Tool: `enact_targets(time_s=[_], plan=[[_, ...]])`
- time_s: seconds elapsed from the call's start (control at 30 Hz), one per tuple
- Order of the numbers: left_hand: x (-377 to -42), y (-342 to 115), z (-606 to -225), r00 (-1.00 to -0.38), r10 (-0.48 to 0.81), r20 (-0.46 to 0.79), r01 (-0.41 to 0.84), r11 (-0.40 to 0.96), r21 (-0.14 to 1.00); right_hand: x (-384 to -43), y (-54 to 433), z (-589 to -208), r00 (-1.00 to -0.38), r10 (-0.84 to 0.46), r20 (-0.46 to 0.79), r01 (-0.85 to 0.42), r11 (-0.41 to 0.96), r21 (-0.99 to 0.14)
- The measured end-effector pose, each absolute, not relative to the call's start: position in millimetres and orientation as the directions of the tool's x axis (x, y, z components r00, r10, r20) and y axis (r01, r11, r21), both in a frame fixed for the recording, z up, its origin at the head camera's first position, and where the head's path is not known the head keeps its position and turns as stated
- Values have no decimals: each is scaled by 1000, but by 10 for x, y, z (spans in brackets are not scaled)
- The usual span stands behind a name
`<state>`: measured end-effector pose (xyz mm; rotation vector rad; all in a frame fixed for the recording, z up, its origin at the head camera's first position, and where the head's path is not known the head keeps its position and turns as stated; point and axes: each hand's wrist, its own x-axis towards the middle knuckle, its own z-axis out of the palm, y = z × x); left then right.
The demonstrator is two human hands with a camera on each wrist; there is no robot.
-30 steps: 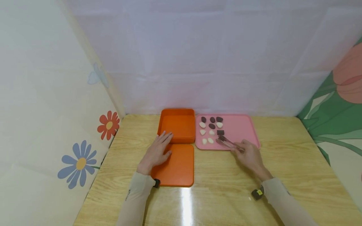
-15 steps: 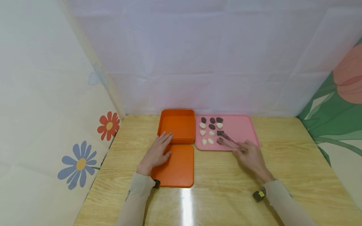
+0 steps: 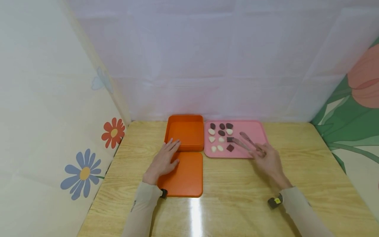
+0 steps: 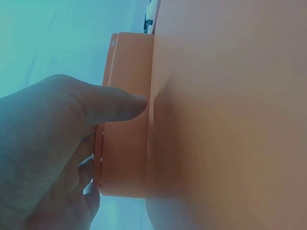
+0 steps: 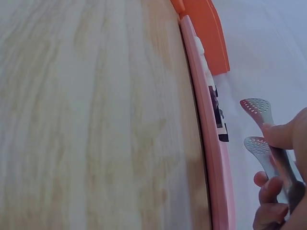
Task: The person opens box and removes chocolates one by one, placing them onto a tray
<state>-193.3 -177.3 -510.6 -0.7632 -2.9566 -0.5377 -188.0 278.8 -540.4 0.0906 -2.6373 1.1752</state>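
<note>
My right hand (image 3: 269,161) holds metal tongs (image 3: 252,142) over the pink tray (image 3: 251,126). In the right wrist view the perforated tips of the tongs stand apart with nothing between them. Rows of small dark and white pieces that look like chocolates lie on the tray's left half. Near the tray's front edge is a dark square piece (image 3: 230,148), and behind it a dark block (image 3: 230,139) close to one tong tip. My left hand (image 3: 161,161) has its fingers extended over the near left corner of an orange box (image 3: 189,147), thumb over an orange lid (image 3: 186,177).
The box, with no lid on it, stands left of the tray, and the flat lid lies in front of it. All are on a wooden table (image 3: 237,204). A white cloth wall (image 3: 207,65) rises behind; flower-patterned panels flank both sides.
The tongs have spread and moved right with my right hand, off the dark square piece, which now lies in full view on the tray. My left hand has stayed in place.
</note>
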Motion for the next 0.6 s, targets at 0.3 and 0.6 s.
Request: enact_targets(time_s=[0.3,0.6], plan=[[-1918,-1769,-5100,-876,464,130,480,814,328,-1923,2847,-5324,-951,101,294,-163,641,-750],[-1920,-1772,-5094,-876,463,136,480,812,332,-1994,2923,-5278,-945,171,279,-100,661,-744]])
